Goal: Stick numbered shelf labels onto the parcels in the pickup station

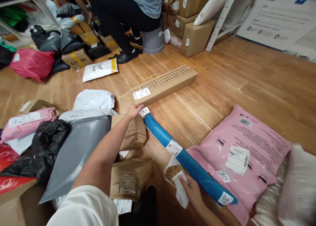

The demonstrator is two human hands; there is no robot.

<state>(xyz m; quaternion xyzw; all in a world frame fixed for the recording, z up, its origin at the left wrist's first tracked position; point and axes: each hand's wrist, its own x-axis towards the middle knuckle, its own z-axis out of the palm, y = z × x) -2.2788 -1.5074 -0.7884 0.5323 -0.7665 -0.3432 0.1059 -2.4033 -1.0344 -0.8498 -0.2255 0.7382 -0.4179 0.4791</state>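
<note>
My left hand [135, 111] is closed, its fingertips pinching a small white number label [144, 111] printed 7015. That label is at the near end of a long cardboard box [170, 83], which bears a shipping label; whether it touches the box I cannot tell. Lower down, my right hand [191, 189] grips a curling white label strip [181, 189]. Beside it runs a long blue plastic-wrapped parcel [182, 155] with a shipping label and a 7014 label. One end of the blue parcel rests against a pink mailer bag [247, 153] marked 7013.
Grey bag [76, 147], black bag [46, 147] and brown parcels [125, 180] crowd the left. A white mailer [100, 69] lies farther off. A person [128, 15] sits on a grey bucket [153, 41] by stacked boxes [197, 38]. A white rack post [221, 20] stands behind.
</note>
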